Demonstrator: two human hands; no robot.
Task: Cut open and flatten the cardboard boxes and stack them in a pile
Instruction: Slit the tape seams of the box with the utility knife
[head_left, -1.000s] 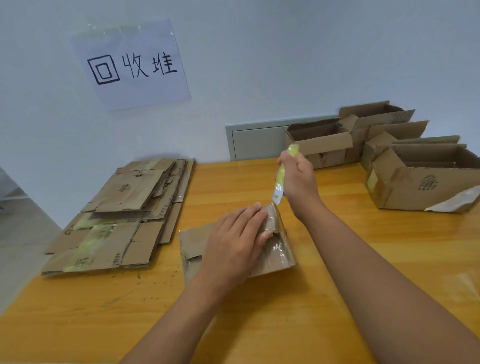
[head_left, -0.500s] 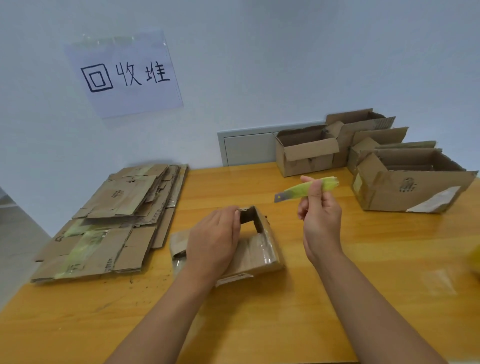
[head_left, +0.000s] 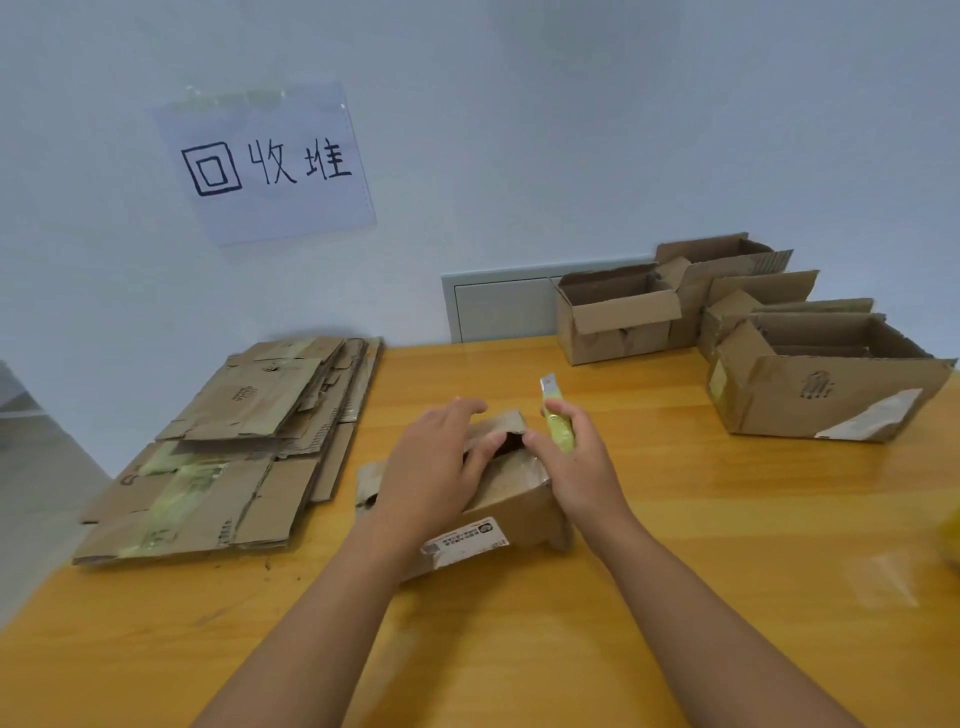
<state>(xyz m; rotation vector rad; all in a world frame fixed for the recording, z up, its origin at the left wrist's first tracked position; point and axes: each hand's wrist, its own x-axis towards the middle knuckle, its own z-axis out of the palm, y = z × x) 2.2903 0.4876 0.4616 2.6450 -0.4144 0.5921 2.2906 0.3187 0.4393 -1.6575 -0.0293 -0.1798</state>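
The left hand (head_left: 434, 467) lies on top of a small brown cardboard box (head_left: 511, 501) wrapped in clear tape, its fingers curled over the torn flap at the box's far end and its thumb hooked into the dark opening there. The right hand (head_left: 576, 462) grips a yellow-green utility knife (head_left: 557, 423) with its fingers wrapped around the handle, the metal blade end pointing up and away; its thumb tip touches the edge of the same opening from the right. The box sits in the middle of the orange wooden table (head_left: 675, 597), a white printed shipping label (head_left: 467, 540) on its near side.

To the left, near the table's edge, lies a pile of flattened brown cardboard sheets (head_left: 228, 447), some with greenish tape. At the far right stands a cluster of open-topped brown cardboard boxes (head_left: 753, 338), the nearest and largest one bearing a torn white label. On the pale wall above the pile hangs a white paper sign (head_left: 265, 161) with handwritten black characters. A grey panel (head_left: 498, 306) sits low on the wall behind the table.
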